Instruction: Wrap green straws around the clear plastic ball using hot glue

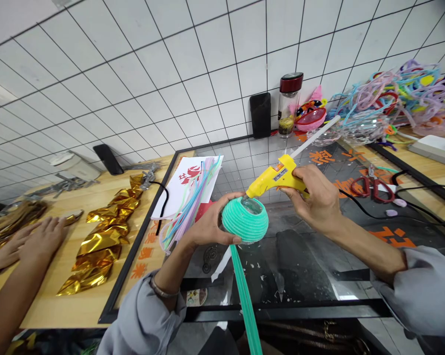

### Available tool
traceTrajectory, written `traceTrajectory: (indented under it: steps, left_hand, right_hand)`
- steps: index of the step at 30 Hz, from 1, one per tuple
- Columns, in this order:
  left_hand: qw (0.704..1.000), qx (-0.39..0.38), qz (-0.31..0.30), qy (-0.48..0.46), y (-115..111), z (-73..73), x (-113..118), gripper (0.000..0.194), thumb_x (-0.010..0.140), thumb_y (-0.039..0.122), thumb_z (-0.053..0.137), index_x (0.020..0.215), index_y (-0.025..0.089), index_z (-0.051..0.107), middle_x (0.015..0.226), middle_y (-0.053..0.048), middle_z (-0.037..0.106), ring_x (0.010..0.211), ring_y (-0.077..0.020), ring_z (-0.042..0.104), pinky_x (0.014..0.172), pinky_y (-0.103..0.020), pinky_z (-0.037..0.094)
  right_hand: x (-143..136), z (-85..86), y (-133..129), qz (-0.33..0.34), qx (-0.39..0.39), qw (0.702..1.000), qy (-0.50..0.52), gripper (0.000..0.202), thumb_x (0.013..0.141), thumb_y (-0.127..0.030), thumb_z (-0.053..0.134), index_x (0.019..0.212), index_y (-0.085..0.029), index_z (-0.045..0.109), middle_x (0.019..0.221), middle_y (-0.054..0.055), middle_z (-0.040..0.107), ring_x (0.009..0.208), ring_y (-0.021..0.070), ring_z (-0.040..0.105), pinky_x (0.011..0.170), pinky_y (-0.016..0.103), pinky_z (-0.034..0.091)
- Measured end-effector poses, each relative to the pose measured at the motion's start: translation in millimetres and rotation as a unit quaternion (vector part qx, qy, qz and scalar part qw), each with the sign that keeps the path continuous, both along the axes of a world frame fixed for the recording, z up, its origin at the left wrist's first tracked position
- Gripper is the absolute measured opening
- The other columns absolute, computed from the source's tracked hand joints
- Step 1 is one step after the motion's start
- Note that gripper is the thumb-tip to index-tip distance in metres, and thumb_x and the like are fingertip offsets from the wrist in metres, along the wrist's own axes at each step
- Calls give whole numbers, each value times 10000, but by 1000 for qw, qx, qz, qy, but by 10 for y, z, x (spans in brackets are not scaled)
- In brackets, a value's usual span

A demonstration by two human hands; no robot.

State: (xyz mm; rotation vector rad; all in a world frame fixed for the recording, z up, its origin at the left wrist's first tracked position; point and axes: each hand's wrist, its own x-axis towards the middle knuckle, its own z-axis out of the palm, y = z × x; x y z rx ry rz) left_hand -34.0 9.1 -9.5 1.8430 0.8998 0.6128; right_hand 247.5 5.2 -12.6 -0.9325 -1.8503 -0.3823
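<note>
My left hand (211,222) is closed around the side of a round bowl (244,227) wrapped in rows of green pipe cleaner, its top opening showing clear material inside. A bundle of green pipe cleaners (244,296) hangs from below the bowl toward me. In my right hand (316,197) is a yellow hot glue gun (272,178), gripped by its handle, with a white glue stick (315,135) poking out of its back. The nozzle points down at the bowl's rim; whether it touches cannot be made out.
Colourful pipe cleaners lie on white paper (170,197) at left. Red scissors (374,190) and a black cord lie at right, beneath a heap of pipe cleaners (411,98). A glass bottle (287,106) and phone (260,116) stand by the wall. Another person's hands (41,241) rest near gold foil (100,241).
</note>
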Motion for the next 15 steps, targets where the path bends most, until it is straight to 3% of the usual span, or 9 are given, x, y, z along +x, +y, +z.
traceTrajectory:
  steps: [5, 15]
  left_hand:
    - [1000, 7, -2, -5, -2, 11, 2, 1044, 517, 498, 895, 1401, 174, 445, 1436, -161, 545, 1327, -391, 518, 1156, -516, 402]
    - [1000, 2, 6, 5, -13, 23, 13, 1073, 502, 497, 897, 1407, 149, 437, 1441, -176, 534, 1337, -400, 507, 1169, -517, 387]
  right_hand:
    - [16, 0, -3, -17, -24, 1000, 4, 162, 946, -269, 618, 1066, -231, 516, 879, 60, 638, 773, 220, 619, 619, 346, 467]
    - [-1, 13, -9, 7, 3, 1000, 2, 173, 940, -231, 634, 1065, -213, 515, 866, 59, 623, 767, 211, 610, 597, 325, 448]
